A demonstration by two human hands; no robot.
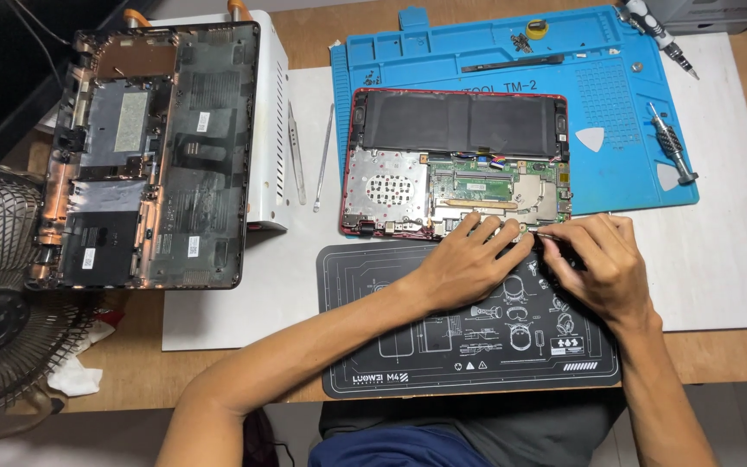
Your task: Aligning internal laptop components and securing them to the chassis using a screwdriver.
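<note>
At the centre of the frame lies an opened red-edged laptop with its bottom cover off (456, 164), a long black battery across its upper half and a green circuit board with a copper heat pipe in its lower right part; it sits half on a blue silicone repair mat (633, 104) and half on the white sheet that covers the wooden table (719, 359). The left hand (469, 264) rests palm down at the laptop's near edge, fingers spread and flat on the board area, holding nothing that can be seen. Just right of it, the right hand (598, 259) is curled, its fingertips pinched around a thin dark tool (551, 236) whose tip points left toward the laptop's lower right corner; what kind of tool it is cannot be told. Both wrists lie over a black printed work mat (408, 329) in the lower centre. In the upper left, a second, larger black laptop base shell (157, 156) lies open side up on a white box. Between the two, metal tweezers (296, 156) and a slim metal pry tool (323, 160) lie side by side. Two screwdrivers (674, 145) rest at the blue mat's right edge, near white triangular picks. A wire fan guard (2, 285) fills the lower left.
</note>
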